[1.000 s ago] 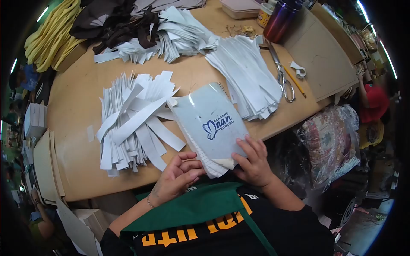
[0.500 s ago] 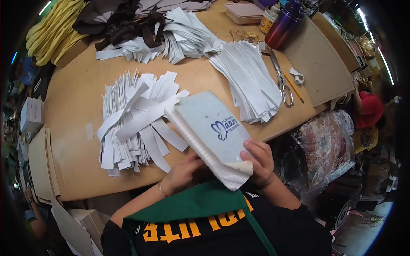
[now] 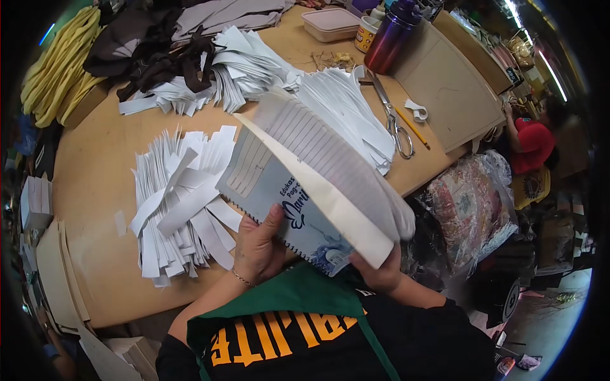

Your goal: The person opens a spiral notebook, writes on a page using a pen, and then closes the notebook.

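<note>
A spiral notebook (image 3: 311, 232) with a blue-grey printed cover is tilted in front of my body, above the table's front edge. My left hand (image 3: 259, 244) grips it by the wire spine, thumb on the cover. At the lower right corner, my right hand (image 3: 380, 270) holds the pages, its fingers partly hidden behind them. Lined pages (image 3: 330, 149) fan out and bend to the right, slightly blurred. Left of the notebook lies a pile of white strips (image 3: 181, 203), several crossing loosely on top.
More white strips (image 3: 346, 111) are stacked behind the notebook. Scissors (image 3: 389, 117), a yellow pencil (image 3: 412, 128) and a small white roll (image 3: 416, 110) lie to the right. A purple-red bottle (image 3: 394, 38) stands at the back. Dark cloth (image 3: 136, 47) and yellow strips (image 3: 60, 66) occupy the far left.
The notebook has turned so its printed front cover shows and its pages fan out rightward. My left hand has come up onto the spine. The view has shifted slightly.
</note>
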Tool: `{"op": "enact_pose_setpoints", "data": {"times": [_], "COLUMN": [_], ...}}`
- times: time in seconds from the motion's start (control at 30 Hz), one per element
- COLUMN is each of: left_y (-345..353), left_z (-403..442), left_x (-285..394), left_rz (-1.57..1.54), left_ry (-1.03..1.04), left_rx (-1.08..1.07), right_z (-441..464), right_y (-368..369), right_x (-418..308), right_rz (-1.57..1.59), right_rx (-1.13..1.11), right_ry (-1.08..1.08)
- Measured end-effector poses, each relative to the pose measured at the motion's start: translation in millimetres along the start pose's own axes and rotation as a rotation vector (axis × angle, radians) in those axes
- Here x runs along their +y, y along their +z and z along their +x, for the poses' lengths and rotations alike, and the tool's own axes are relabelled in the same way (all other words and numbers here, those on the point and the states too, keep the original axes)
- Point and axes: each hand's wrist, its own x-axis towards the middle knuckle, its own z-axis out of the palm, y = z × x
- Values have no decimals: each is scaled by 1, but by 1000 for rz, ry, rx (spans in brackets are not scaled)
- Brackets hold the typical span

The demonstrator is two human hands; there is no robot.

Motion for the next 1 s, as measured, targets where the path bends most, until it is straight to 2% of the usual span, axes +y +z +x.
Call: {"op": "enact_pose_setpoints", "data": {"times": [0.03, 0.1, 0.17, 0.2, 0.23, 0.27, 0.33, 0.4, 0.43, 0.47, 0.5, 0.57, 0.63, 0.67, 0.73, 0.77, 0.83, 0.93, 0.97, 1.0], "left_y": [3, 7, 8, -3, 0, 6, 10, 10, 6, -4, -2, -8, -24, -37, -54, -64, -85, -119, -117, -111], "left_z": [0, 1, 6, 8, 8, 7, 2, -9, -16, -20, -26, -43, -65, -76, -96, -105, -118, -118, -116, -109], "left_x": [-1, -5, -10, -8, -7, -5, 9, 37, 50, 60, 79, 116, 148, 165, 196, 207, 225, 237, 243, 242], "left_rz": [6, 20, 33, 221, 295, 370, 480, 413, 381, 319, 333, 407, 495, 522, 620, 692, 713, 987, 1022, 1055], "left_ry": [28, 20, -49, -164, -150, -136, -178, -255, -281, -177, -63, 225, 561, 645, 768, 787, 719, 661, 672, 681], "left_rx": [-1, -22, -66, -86, -156, -221, -310, -452, -510, -634, -676, -610, -340, -222, -14, 132, 412, 682, 647, 613], "right_z": [-9, -20, -25, -5, -7, -3, 27, 61, 73, 83, 83, 77, 67, 61, 48, 41, 62, 127, 154, 187], "right_y": [8, -2, -10, -13, -32, -61, -90, -127, -140, -153, -171, -197, -198, -198, -189, -187, -159, -94, -62, -27], "right_x": [5, 24, 35, 27, 36, 47, 51, 61, 71, 85, 116, 192, 223, 229, 228, 226, 176, 117, 97, 76], "right_rz": [604, 545, 338, 449, 939, 628, 1, 175, 141, 110, -78, -471, -599, -668, -469, -746, -1217, -725, -372, -327], "right_rx": [156, 195, 260, 492, 757, 627, 966, 1041, 1012, 980, 946, 857, 800, 767, 863, 971, 959, 715, 488, 227], "right_ry": [286, 293, 204, 230, 423, 314, 307, 120, 135, 149, 210, 312, 554, 670, 419, 468, 155, 68, 13, -49]}}
